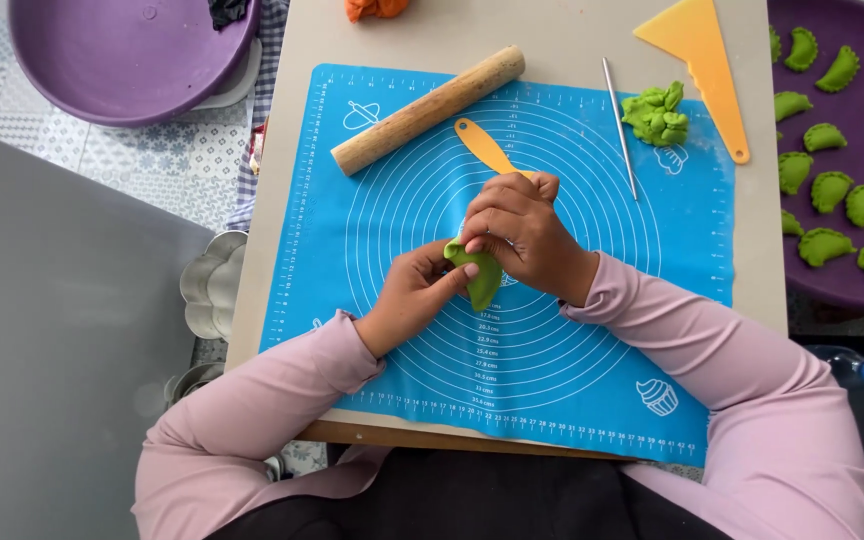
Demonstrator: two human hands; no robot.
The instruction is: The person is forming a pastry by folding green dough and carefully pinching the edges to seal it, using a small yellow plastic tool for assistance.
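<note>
Above the blue silicone pastry mat (572, 330) on the beige tabletop (552, 35), the folded green dough dumpling (482, 278) hung between both hands, its long axis nearly vertical, tip pointing toward the person. The left hand (414, 293) cradled it from the left; the right hand (520, 232), above and right, pinched its upper edge. A wooden rolling pin (428, 110) lay beyond.

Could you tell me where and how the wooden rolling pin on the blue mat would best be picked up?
Probably around its middle, from above: the wooden rolling pin lies flat and diagonal on the blue mat, a plain cylinder without handles, both long sides free for fingers.
</note>
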